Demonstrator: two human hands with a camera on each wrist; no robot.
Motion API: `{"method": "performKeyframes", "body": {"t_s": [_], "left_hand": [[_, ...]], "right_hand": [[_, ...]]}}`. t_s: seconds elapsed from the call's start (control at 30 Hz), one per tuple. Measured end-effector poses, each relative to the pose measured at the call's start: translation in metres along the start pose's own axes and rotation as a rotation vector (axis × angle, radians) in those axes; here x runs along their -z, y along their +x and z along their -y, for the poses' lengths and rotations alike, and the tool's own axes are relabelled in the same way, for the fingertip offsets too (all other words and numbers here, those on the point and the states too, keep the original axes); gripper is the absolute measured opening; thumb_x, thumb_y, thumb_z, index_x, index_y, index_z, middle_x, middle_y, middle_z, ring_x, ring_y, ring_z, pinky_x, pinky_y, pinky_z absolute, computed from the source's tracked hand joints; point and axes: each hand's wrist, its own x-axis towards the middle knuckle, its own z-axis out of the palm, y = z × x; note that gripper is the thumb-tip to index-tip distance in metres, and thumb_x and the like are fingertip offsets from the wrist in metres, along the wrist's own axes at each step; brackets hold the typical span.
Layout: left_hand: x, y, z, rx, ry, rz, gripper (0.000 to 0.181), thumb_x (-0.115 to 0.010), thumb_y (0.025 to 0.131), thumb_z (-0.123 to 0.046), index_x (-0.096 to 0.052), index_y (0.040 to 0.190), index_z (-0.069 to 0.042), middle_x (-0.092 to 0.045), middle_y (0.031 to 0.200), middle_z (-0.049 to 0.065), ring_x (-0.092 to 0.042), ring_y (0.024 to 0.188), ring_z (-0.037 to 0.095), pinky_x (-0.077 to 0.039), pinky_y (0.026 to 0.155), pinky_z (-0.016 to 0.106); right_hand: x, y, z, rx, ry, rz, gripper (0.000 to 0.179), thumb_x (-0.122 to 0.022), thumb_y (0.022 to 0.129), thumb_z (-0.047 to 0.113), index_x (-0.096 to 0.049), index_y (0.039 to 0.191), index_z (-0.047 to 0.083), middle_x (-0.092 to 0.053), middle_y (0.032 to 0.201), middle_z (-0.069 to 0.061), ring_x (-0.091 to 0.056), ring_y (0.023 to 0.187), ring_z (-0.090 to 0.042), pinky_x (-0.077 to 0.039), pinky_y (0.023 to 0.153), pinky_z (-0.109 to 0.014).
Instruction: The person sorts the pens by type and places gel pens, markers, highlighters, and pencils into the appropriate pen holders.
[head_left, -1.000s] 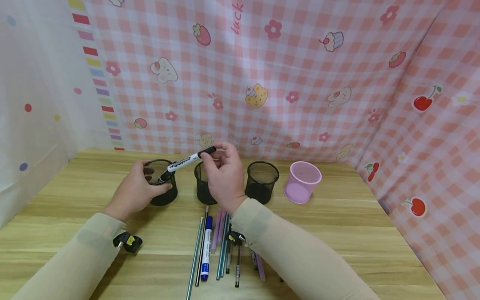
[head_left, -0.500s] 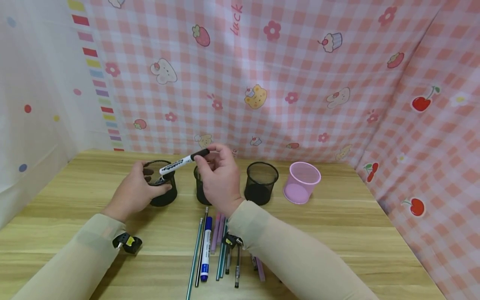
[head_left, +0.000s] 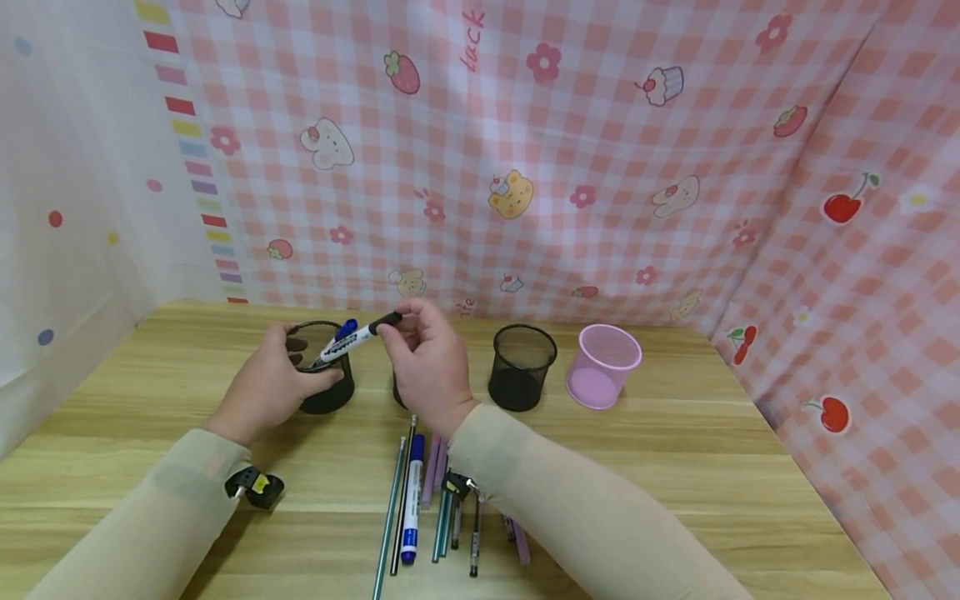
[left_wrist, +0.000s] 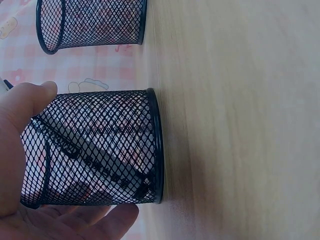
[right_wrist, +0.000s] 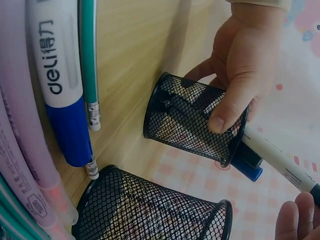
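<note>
My left hand (head_left: 266,383) holds the leftmost black mesh pen cup (head_left: 330,396), thumb on the near side and fingers round the far side. A white whiteboard marker (head_left: 348,342) with a black cap is pinched at its capped end by my right hand (head_left: 431,362). It slants down to the left, its lower end inside the cup's mouth. Inside that cup, a blue cap (right_wrist: 247,170) and a dark cap beside it stick out past the rim in the right wrist view. Through the mesh, the left wrist view shows a marker (left_wrist: 95,160) lying diagonally.
A second black mesh cup (right_wrist: 150,210) stands behind my right hand. Further right are a third black cup (head_left: 521,367) and a pink cup (head_left: 602,371). In front lie a blue-capped marker (head_left: 412,500), pencils (head_left: 390,508), purple pens (head_left: 431,475) and black pens (head_left: 476,542).
My right hand has moved left and slightly down with the marker, bringing its lower end into the cup. The blue cap in the cup now shows beside it. My left hand stays put.
</note>
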Motion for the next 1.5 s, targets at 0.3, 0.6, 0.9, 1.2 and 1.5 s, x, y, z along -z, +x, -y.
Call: {"method": "performKeyframes", "body": {"t_s": [0.3, 0.6, 0.9, 1.2, 1.5], "left_hand": [[0.0002, -0.0003, -0.0013, 0.005, 0.001, 0.002, 0.110, -0.079, 0.090, -0.054, -0.017, 0.161, 0.005, -0.044, 0.155, 0.035, -0.046, 0.141, 0.054, -0.042, 0.112, 0.068], [0.0002, -0.0003, -0.0016, 0.006, 0.000, 0.001, 0.109, -0.078, 0.091, -0.054, -0.018, 0.160, 0.006, -0.045, 0.154, 0.036, -0.047, 0.140, 0.053, -0.044, 0.111, 0.066], [0.0002, -0.0006, -0.0018, 0.013, -0.010, 0.005, 0.109, -0.079, 0.091, -0.051, -0.018, 0.160, 0.006, -0.044, 0.155, 0.036, -0.048, 0.140, 0.052, -0.044, 0.112, 0.065], [-0.0002, -0.0001, -0.0006, 0.009, -0.005, 0.000, 0.107, -0.079, 0.091, -0.051, -0.019, 0.160, 0.006, -0.044, 0.156, 0.036, -0.050, 0.138, 0.052, -0.045, 0.111, 0.064], [-0.0001, -0.0003, -0.0004, 0.010, 0.001, -0.005, 0.108, -0.079, 0.090, -0.053, -0.020, 0.159, 0.006, -0.044, 0.155, 0.036, -0.049, 0.138, 0.053, -0.043, 0.111, 0.065]], "right_hand": [[-0.0025, -0.0008, -0.0009, -0.017, -0.112, 0.043, 0.014, -0.071, 0.102, 0.017, -0.070, 0.115, 0.011, -0.079, 0.099, -0.004, -0.066, 0.079, -0.009, -0.053, 0.068, -0.019], [-0.0043, 0.0002, -0.0012, -0.043, -0.146, 0.098, 0.013, -0.071, 0.102, 0.019, -0.072, 0.114, 0.012, -0.077, 0.096, -0.001, -0.060, 0.076, -0.007, -0.049, 0.066, -0.018], [-0.0063, -0.0017, -0.0002, -0.087, -0.161, 0.162, 0.016, -0.069, 0.104, 0.022, -0.071, 0.117, 0.013, -0.075, 0.097, 0.002, -0.060, 0.077, -0.006, -0.049, 0.064, -0.018], [-0.0079, -0.0027, 0.0020, -0.108, -0.180, 0.191, 0.016, -0.067, 0.105, 0.024, -0.072, 0.117, 0.014, -0.077, 0.099, 0.001, -0.058, 0.072, -0.007, -0.046, 0.059, -0.018], [-0.0089, -0.0033, 0.0003, -0.105, -0.196, 0.209, 0.017, -0.066, 0.106, 0.023, -0.072, 0.119, 0.014, -0.078, 0.100, 0.001, -0.054, 0.067, -0.003, -0.044, 0.057, -0.018]]}}
